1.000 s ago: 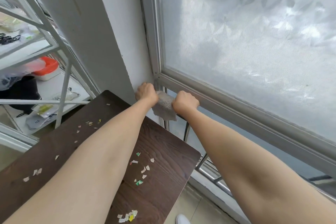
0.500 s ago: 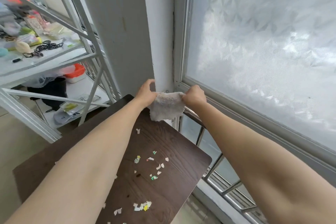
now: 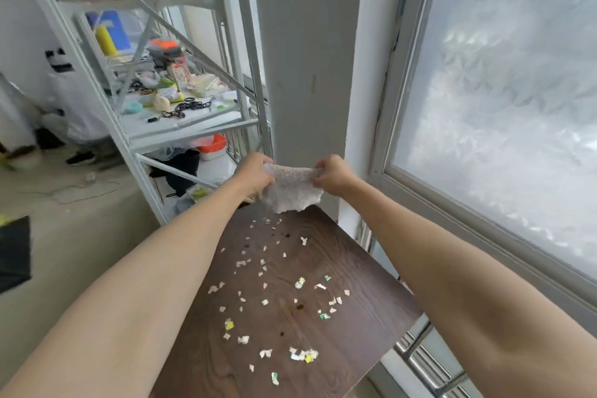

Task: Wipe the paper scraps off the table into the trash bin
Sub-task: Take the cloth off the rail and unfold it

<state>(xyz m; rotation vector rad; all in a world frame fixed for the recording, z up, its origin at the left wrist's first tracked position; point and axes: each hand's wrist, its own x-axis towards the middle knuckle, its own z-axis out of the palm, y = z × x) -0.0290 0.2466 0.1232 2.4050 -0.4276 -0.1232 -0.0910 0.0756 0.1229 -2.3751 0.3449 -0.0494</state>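
Observation:
A pale grey cloth (image 3: 292,192) hangs stretched between my two hands above the far end of the dark wooden table (image 3: 361,281). My left hand (image 3: 253,173) pinches its left top corner and my right hand (image 3: 332,173) pinches its right top corner. The cloth's lower edge hovers just over the tabletop. Several small paper scraps (image 3: 268,300), white, yellow and green, lie scattered over the table's middle and near part. No trash bin is in view.
A white metal shelf rack (image 3: 142,126) full of small items stands to the left. A white pillar (image 3: 307,74) rises behind the table and a frosted window (image 3: 504,90) runs along the right. A metal railing (image 3: 423,365) sits below the window.
Both hands have pulled the cloth away from the window frame, spread it wider and brought it over the table's far end. My view has swung left, so more scraps and shelves show.

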